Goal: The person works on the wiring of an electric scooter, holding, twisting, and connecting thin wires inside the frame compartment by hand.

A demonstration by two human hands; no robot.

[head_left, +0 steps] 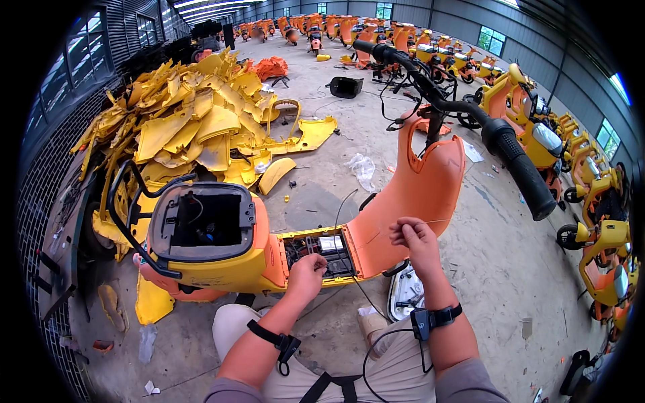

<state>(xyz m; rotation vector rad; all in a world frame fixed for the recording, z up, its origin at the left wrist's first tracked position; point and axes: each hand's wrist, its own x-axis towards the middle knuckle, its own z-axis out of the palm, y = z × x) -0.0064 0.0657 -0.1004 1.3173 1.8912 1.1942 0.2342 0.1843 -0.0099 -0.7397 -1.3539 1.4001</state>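
Observation:
Over the open floorboard compartment [316, 250] of an orange and yellow scooter, my left hand [307, 274] is closed, fingertips pinched together at its near edge. Whatever they hold is hidden or too small to name. Dark parts, cables and a white-labelled block [330, 243] lie inside the compartment. My right hand [415, 240] is raised in front of the orange front shield [430, 178], its fingers curled in a pinch. A thin pale wire [438, 220] runs out from those fingers. A black cable [366, 294] hangs over the compartment's near edge.
The seat opening [208, 221] is uncovered at left. Black handlebars [463, 107] rise at upper right. A heap of yellow panels [195, 121] lies at far left. Below the scooter is a white part [406, 293]. Rows of scooters [605, 275] line the right side and back.

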